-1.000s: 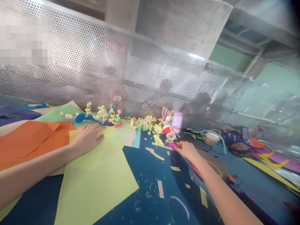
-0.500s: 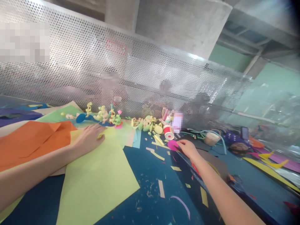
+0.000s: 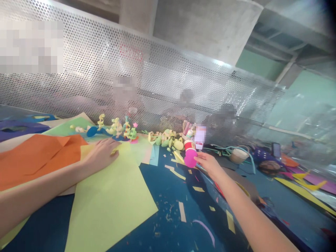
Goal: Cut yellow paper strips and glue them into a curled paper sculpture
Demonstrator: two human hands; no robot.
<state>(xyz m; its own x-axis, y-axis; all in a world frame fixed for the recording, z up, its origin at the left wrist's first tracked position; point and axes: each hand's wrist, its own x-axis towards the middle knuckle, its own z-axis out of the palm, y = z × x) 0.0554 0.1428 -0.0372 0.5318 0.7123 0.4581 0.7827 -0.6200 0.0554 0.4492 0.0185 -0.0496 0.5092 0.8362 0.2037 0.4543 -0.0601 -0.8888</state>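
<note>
Between the fingertips of my right hand (image 3: 208,161) is a magenta round disc (image 3: 190,159), held by its edge. Just behind the disc, and partly covered by it, stands a red-and-white tub (image 3: 189,144). My left hand (image 3: 103,152) rests flat, palm down, at the far end of a pale yellow-green sheet (image 3: 112,199). Orange sheets (image 3: 47,154) lie beside my left forearm. Past my left hand stand several small curled-paper pieces (image 3: 117,126), one topped with a pink star (image 3: 135,125).
A perforated metal screen (image 3: 162,80) runs along the back, with people blurred beyond it. Paper scraps (image 3: 182,211) litter the blue table (image 3: 147,227). Yellow-green shaped pieces (image 3: 168,138) lie in a heap near the tub. At right are a cup (image 3: 238,155) and a phone (image 3: 275,149).
My right hand has lifted the magenta disc slightly up and left, and it now overlaps the front of the red-and-white tub. My left hand has stayed in place.
</note>
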